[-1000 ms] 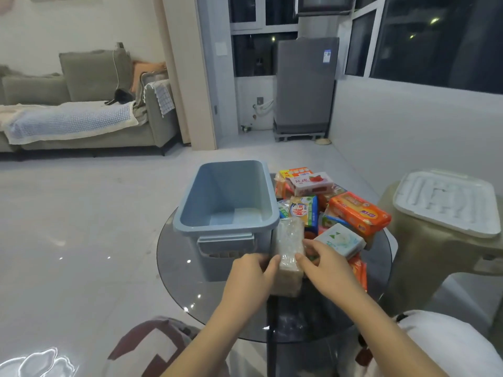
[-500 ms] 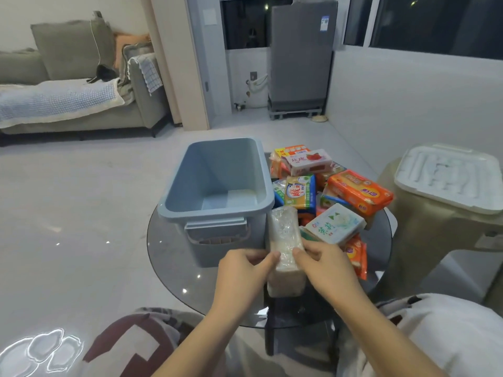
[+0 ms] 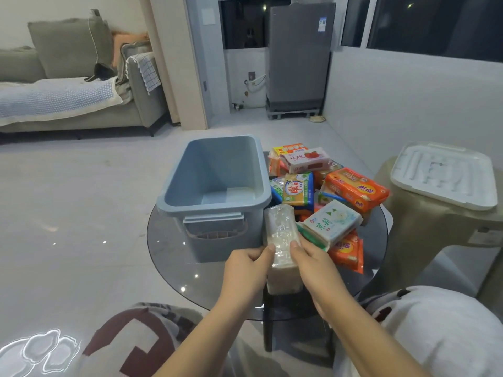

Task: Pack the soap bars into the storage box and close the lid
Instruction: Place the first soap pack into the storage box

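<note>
An open light-blue storage box (image 3: 217,198) stands on the round glass table (image 3: 168,257), with nothing visible inside. Right of it lies a heap of wrapped soap bars (image 3: 326,191) in orange, white, green and blue packets. At the table's near edge, both hands grip a long pack of pale soap in clear wrap (image 3: 280,240). My left hand (image 3: 245,270) holds its left side and my right hand (image 3: 317,265) holds its right side. The box's white lid (image 3: 443,175) rests on a beige stool to the right.
The beige plastic stool (image 3: 424,235) stands close against the table's right side. My knees sit under the table's near edge. A grey sofa (image 3: 81,99) lies far left across open floor, and a grey appliance (image 3: 298,55) stands at the back wall.
My head has tipped downward, so the table sits higher in view. Both hands have kept their hold on the clear-wrapped pack, which stays beside the box's near right corner.
</note>
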Motion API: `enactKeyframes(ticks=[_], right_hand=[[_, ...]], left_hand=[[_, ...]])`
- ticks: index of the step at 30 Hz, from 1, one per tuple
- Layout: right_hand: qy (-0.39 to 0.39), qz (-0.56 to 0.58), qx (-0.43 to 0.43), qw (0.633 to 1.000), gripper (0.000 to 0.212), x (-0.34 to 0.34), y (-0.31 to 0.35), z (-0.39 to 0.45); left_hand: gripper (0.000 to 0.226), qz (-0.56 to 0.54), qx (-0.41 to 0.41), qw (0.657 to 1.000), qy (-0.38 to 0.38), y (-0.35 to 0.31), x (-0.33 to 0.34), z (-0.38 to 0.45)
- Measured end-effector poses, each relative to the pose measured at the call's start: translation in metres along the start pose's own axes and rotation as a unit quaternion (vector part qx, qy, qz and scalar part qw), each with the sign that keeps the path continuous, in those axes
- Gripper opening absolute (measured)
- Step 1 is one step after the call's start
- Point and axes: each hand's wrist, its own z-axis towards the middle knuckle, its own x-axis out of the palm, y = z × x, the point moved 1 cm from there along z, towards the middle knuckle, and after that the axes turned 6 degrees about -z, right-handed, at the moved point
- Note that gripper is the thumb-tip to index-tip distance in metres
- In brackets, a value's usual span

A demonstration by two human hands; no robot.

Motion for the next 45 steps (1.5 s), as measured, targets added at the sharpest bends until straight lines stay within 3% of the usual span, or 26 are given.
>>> enactKeyframes(ticks=[7, 11, 25, 29, 39, 45], right_hand=[[-0.004, 0.012, 0.012, 1.0, 0.036, 0.001, -0.005, -0.008], [-0.017, 0.04, 0.028, 0.999, 0.034, -0.005, -0.006, -0.017], [-0.05, 0.015, -0.08, 0.995, 0.034, -0.045, 0.07, -0.058], [-0.041, 0.009, -0.119, 0.992, 0.014, -0.049, 0.097, -0.064], [0.009, -0.004, -0.193, 0.981, 0.032, -0.023, 0.166, -0.03], [0.051, -0.017, -0.198, 0.979, 0.036, 0.015, 0.193, 0.021]], left_hand=[[0.045, -0.039, -0.004, 0.999, 0.025, -0.004, 0.003, -0.012], [0.049, -0.009, 0.008, 1.0, 0.015, -0.008, 0.007, -0.025], [0.027, -0.083, 0.056, 0.994, 0.038, -0.094, 0.0, -0.048], [0.03, -0.09, 0.091, 0.991, 0.034, -0.12, -0.009, -0.047], [0.02, -0.109, 0.128, 0.986, 0.006, -0.169, -0.051, 0.005], [0.015, -0.105, 0.11, 0.988, -0.009, -0.171, -0.089, 0.058]])
